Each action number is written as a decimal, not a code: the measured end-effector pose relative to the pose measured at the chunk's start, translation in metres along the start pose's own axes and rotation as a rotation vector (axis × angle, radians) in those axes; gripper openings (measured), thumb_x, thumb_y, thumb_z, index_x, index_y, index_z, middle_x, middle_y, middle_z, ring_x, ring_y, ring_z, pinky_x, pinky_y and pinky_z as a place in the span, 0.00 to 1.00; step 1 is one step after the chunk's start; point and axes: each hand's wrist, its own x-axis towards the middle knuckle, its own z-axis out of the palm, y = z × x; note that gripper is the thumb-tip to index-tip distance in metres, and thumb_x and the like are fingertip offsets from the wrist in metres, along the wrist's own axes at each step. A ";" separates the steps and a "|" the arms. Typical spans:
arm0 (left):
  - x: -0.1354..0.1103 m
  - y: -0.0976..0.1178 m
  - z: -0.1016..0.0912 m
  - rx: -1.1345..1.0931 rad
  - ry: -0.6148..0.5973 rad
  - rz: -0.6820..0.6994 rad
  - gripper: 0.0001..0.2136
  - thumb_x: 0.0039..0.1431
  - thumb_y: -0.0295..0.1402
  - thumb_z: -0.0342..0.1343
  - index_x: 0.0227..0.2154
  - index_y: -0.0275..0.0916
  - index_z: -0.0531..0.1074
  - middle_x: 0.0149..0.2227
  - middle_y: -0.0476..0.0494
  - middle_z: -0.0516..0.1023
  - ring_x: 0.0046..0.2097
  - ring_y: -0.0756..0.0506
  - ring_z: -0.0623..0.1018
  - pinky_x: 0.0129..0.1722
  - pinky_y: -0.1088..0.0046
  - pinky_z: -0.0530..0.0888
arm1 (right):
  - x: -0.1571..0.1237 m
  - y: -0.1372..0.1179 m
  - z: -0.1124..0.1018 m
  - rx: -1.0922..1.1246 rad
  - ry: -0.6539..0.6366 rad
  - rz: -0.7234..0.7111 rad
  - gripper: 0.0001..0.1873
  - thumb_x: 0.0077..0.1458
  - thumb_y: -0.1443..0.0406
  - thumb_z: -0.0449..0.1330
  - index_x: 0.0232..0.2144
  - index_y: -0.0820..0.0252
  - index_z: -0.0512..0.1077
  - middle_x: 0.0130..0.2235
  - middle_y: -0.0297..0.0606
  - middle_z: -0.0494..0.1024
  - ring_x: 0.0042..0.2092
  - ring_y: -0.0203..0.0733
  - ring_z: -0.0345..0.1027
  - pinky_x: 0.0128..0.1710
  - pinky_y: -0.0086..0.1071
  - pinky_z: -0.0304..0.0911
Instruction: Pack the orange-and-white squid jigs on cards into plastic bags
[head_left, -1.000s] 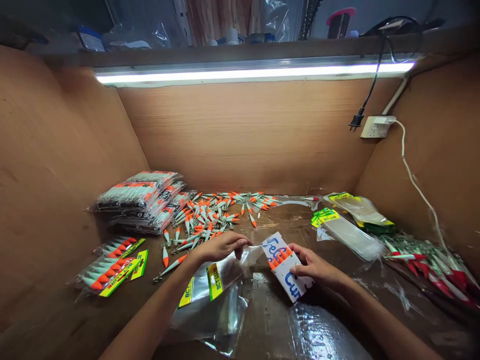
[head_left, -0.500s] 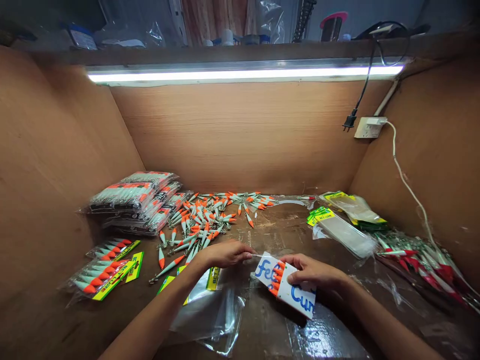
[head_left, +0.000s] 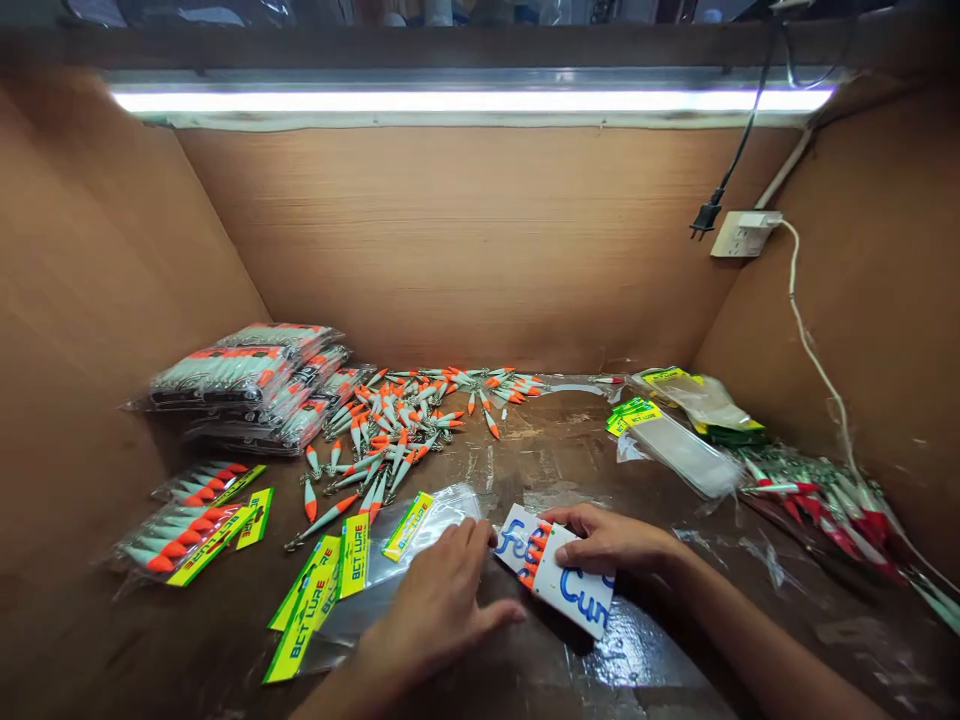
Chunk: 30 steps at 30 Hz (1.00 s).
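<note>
My right hand [head_left: 611,540] grips a white card [head_left: 585,597] with blue handwriting, thumb on top and fingers along its far edge. A row of orange lure tips [head_left: 534,562] shows in a gap across the card; the rest of these lures is hidden. Just left of the card, my left hand [head_left: 454,580] is open, thumb spread away from the fingers and nothing visible in it. Beneath and beside it lie clear plastic bags [head_left: 386,590] with yellow-green BCT LURE headers [head_left: 311,610]. Its fingertips come close to the card's left corner.
Loose orange-and-pale lures [head_left: 390,420] are heaped behind my hands. Packed lure bundles [head_left: 225,378] are stacked at back left, with filled header bags [head_left: 180,535] in front. On the right lie more clear bags [head_left: 686,455] and red-and-white lures [head_left: 832,510]. A black plug [head_left: 705,215] hangs above.
My left hand has left its pinch by the card's upper corner, moved down and opened over the bags. The right hand keeps its hold on the card. The view has tilted downward.
</note>
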 end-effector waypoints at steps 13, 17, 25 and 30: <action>-0.030 0.034 0.030 -0.064 0.181 -0.108 0.05 0.65 0.27 0.47 0.37 0.41 0.67 0.40 0.43 0.71 0.43 0.41 0.71 0.41 0.62 0.69 | 0.002 0.002 0.012 0.009 -0.102 0.070 0.41 0.54 0.54 0.65 0.65 0.62 0.58 0.53 0.47 0.69 0.41 0.31 0.73 0.39 0.18 0.70; -0.029 0.036 0.032 -0.248 0.220 -0.010 0.06 0.66 0.26 0.45 0.39 0.40 0.66 0.43 0.43 0.71 0.45 0.42 0.72 0.45 0.63 0.71 | 0.003 0.004 0.013 -0.036 -0.113 0.061 0.43 0.54 0.53 0.65 0.66 0.61 0.55 0.52 0.46 0.70 0.41 0.31 0.72 0.38 0.18 0.69; -0.028 0.042 0.035 -0.355 0.215 0.201 0.09 0.65 0.23 0.47 0.44 0.42 0.66 0.59 0.45 0.68 0.64 0.44 0.64 0.65 0.59 0.62 | 0.007 0.010 0.006 -0.065 0.043 0.035 0.57 0.51 0.49 0.66 0.71 0.56 0.38 0.49 0.45 0.69 0.34 0.25 0.66 0.30 0.15 0.63; -0.027 0.047 0.041 -0.342 0.194 0.174 0.07 0.65 0.23 0.46 0.41 0.40 0.66 0.63 0.43 0.63 0.67 0.42 0.60 0.65 0.55 0.62 | 0.014 0.015 0.006 -0.290 0.234 -0.133 0.51 0.52 0.50 0.65 0.69 0.55 0.46 0.52 0.44 0.66 0.44 0.31 0.67 0.42 0.21 0.67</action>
